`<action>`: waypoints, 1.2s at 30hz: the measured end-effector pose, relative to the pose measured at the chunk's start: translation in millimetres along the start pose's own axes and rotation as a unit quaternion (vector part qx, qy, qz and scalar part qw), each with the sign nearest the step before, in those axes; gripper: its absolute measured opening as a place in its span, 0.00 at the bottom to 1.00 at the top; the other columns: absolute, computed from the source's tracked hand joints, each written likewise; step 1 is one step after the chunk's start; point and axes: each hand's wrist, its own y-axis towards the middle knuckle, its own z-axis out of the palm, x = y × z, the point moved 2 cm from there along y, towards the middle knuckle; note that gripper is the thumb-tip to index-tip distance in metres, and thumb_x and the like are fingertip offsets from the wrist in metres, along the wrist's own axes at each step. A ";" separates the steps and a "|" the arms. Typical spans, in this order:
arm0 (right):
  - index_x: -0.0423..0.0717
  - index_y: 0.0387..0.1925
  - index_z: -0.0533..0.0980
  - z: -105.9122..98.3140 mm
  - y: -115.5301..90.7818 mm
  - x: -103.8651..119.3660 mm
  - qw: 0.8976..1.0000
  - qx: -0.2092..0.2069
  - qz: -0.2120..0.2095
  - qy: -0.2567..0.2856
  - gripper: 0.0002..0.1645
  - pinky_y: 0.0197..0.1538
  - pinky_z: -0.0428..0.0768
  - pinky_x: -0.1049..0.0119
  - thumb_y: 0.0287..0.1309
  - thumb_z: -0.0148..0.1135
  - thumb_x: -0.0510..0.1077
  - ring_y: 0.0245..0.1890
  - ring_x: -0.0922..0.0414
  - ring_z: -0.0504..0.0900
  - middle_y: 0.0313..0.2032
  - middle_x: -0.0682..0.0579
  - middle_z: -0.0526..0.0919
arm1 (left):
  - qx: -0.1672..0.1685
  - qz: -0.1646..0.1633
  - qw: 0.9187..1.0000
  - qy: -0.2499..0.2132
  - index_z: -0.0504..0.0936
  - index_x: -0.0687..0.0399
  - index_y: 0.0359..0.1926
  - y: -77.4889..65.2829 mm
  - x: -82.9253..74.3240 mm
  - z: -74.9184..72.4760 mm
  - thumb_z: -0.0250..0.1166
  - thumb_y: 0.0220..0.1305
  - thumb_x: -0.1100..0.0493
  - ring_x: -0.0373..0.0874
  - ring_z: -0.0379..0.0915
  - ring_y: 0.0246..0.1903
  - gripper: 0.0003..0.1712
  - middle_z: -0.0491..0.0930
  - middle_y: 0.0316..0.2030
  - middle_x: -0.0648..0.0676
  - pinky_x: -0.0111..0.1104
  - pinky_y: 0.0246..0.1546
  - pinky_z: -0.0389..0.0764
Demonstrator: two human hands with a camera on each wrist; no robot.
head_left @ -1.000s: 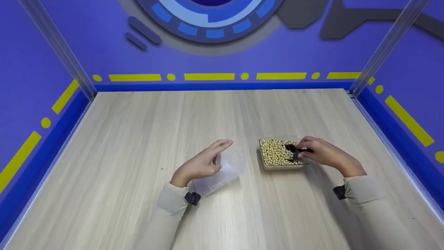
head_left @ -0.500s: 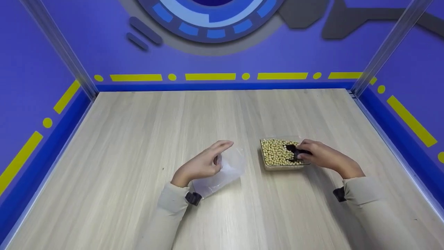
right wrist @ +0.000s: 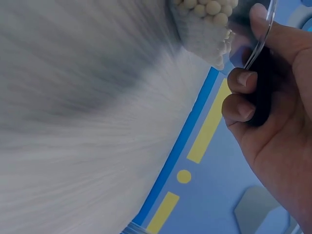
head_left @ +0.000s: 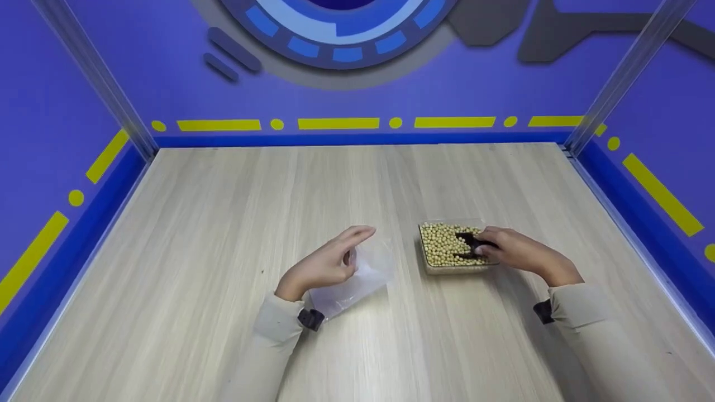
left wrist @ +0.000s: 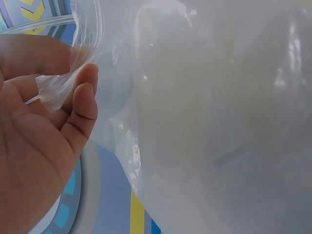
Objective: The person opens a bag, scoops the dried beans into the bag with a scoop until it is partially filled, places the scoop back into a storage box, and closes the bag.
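Observation:
A clear plastic zip bag [head_left: 373,271] hangs from my left hand [head_left: 318,267]. In the left wrist view, fingers and thumb pinch the bag's gathered upper edge [left wrist: 58,90], and its cloudy film [left wrist: 209,112] fills most of the picture. To the right stands a clear rectangular container [head_left: 459,269] full of pale round beans that look like soybeans [head_left: 441,244]. My right hand [head_left: 525,254] grips the handle of a black scoop [head_left: 466,243], whose bowl sits among the beans near the container's right end. The right wrist view shows fingers curled round the dark handle [right wrist: 263,92].
Both hands work over a pale wood-grain tabletop [head_left: 251,195]. Blue panels with yellow marks [head_left: 338,123] stand behind it and along both sides, with metal posts [head_left: 620,78] at the corners.
My right hand has shifted slightly down and left, moving the scoop within the beans. The left hand keeps its pinch on the bag and has hardly moved.

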 end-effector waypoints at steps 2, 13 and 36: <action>0.32 0.53 0.75 0.1 0.1 -0.2 1.000 0.002 0.002 0.002 0.19 0.47 0.75 0.50 0.67 0.54 0.41 0.44 0.48 0.79 0.44 0.44 0.79 | 0.001 -0.002 1.000 0.000 0.57 0.62 0.72 -0.3 0.2 -0.2 0.47 0.63 0.74 0.39 0.63 0.32 0.35 0.58 0.70 0.60 0.26 0.36 0.70; 0.35 0.48 0.78 2.9 -0.5 -5.1 0.999 -0.032 -0.015 -0.001 0.15 0.40 0.72 0.58 0.65 0.56 0.41 0.36 0.59 0.73 0.39 0.49 0.79 | 0.002 -0.005 1.000 -0.004 0.57 0.61 0.72 -0.1 -0.2 -2.3 0.47 0.63 0.74 0.40 0.63 0.34 0.35 0.59 0.70 0.59 0.38 0.39 0.75; 0.30 0.55 0.75 4.5 -1.7 -15.4 0.997 -0.052 -0.021 0.049 0.21 0.42 0.76 0.57 0.64 0.57 0.38 0.42 0.51 0.79 0.45 0.43 0.80 | 0.010 -0.012 1.000 -0.015 0.56 0.62 0.72 -1.5 1.0 -3.0 0.47 0.62 0.74 0.41 0.64 0.34 0.36 0.57 0.70 0.59 0.28 0.38 0.70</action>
